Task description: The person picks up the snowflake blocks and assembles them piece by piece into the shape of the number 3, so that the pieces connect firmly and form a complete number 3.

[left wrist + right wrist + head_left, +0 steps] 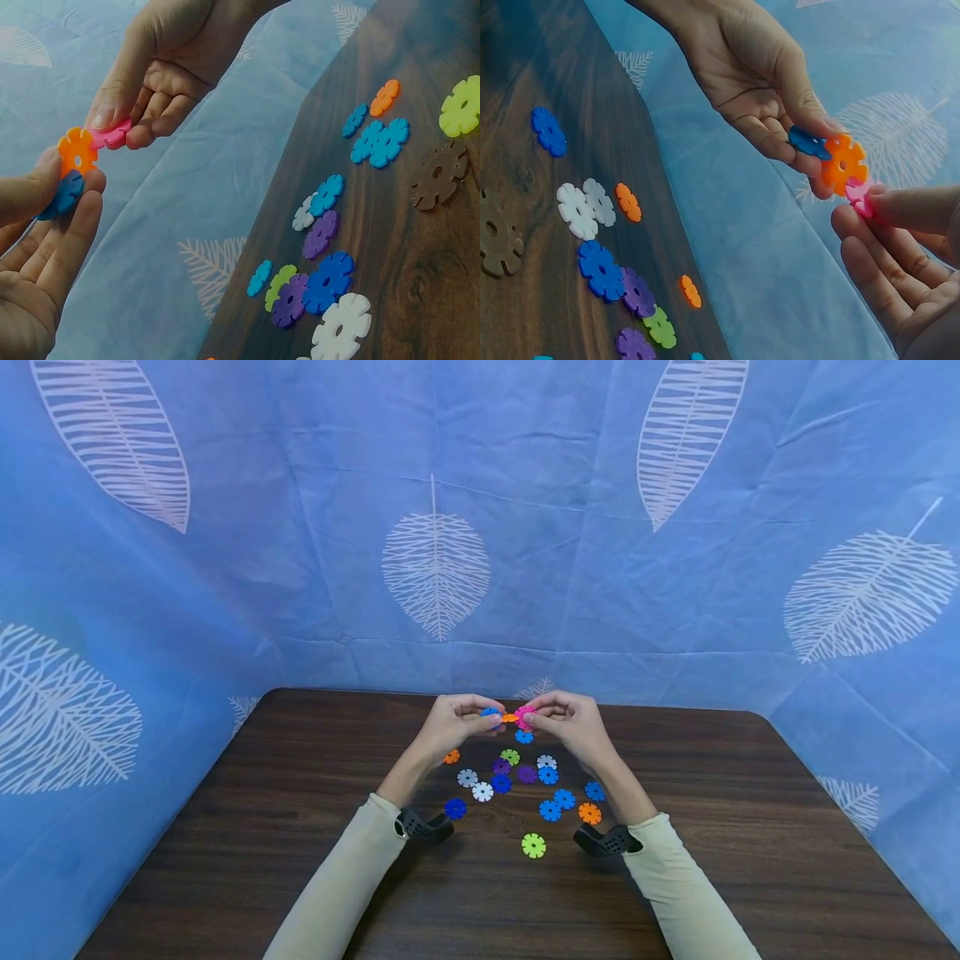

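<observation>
Above the far part of the table, my left hand (453,724) pinches a blue notched disc (61,196) between thumb and fingers. Opposite it, my right hand (573,724) pinches a pink notched disc (860,196) the same way. An orange notched disc (844,163) sits between these two, slotted to both, so the three form one short chain. The blue and pink discs stand at an angle to the orange one. Fingertips cover part of the blue and pink discs.
Loose notched discs lie on the dark wooden table (300,860) below the hands: several blue, plus white, purple, orange, a lime green disc (533,846) nearest the body, and a brown disc (440,176). Behind the table hangs a blue leaf-print cloth (525,568).
</observation>
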Demonstrator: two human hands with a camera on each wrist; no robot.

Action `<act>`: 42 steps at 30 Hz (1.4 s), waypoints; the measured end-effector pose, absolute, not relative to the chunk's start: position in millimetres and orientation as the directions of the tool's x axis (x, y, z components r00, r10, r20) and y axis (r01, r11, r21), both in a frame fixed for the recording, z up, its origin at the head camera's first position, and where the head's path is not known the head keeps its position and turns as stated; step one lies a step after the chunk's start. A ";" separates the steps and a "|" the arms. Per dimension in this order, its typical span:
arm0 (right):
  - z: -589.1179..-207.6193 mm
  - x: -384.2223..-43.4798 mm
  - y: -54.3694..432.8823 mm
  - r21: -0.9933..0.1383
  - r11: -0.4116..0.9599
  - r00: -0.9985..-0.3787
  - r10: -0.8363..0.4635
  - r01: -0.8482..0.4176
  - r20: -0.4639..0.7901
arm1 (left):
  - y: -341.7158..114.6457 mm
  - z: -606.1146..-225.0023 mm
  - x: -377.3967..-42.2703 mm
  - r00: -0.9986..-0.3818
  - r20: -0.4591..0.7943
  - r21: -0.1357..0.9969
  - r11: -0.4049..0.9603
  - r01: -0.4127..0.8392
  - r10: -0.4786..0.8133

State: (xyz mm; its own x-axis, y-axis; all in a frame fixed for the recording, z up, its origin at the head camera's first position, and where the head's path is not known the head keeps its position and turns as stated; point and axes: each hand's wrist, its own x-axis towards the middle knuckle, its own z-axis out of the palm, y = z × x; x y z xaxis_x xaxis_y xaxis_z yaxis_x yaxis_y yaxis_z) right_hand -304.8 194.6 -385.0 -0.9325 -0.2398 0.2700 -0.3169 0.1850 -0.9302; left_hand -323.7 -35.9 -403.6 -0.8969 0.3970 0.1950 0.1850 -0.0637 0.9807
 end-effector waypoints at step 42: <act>-386.7 -298.9 198.6 -0.903 0.347 -0.911 -0.399 -0.254 0.102 | -46.9 -400.2 -325.4 -0.882 0.122 0.992 -0.020 0.127 0.456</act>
State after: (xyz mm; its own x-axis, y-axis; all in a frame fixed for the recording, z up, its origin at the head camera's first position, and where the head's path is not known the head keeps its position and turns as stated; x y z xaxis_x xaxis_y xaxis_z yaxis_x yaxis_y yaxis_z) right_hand -298.9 198.6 -386.7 -0.9110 -0.3994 0.1023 -0.2536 0.3473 -0.9028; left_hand -325.4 -46.9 -400.2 -0.8818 0.4556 0.1222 0.1272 -0.0199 0.9917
